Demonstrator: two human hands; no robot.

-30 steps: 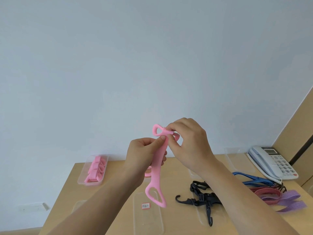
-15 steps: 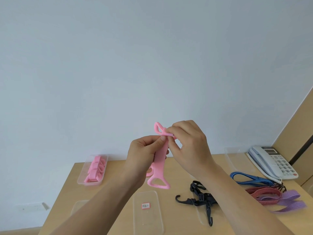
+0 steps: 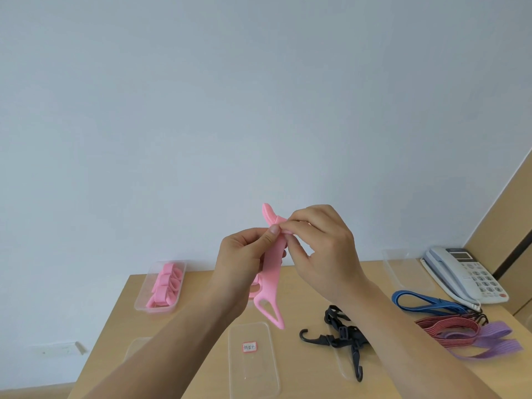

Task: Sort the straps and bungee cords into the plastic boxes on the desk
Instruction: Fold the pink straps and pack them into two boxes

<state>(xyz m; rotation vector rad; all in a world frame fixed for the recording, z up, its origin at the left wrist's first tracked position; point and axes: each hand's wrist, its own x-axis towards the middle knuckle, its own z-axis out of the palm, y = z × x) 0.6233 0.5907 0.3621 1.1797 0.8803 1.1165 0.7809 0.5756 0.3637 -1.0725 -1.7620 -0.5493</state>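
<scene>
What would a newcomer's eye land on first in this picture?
First, the pink strap held up at centre, pinched near its top between the left hand and the right hand, its looped end dangling above the desk. Next, the clear box at far left holding folded pink straps, and the blue cord, red cords and purple strap heaped at right.
</scene>
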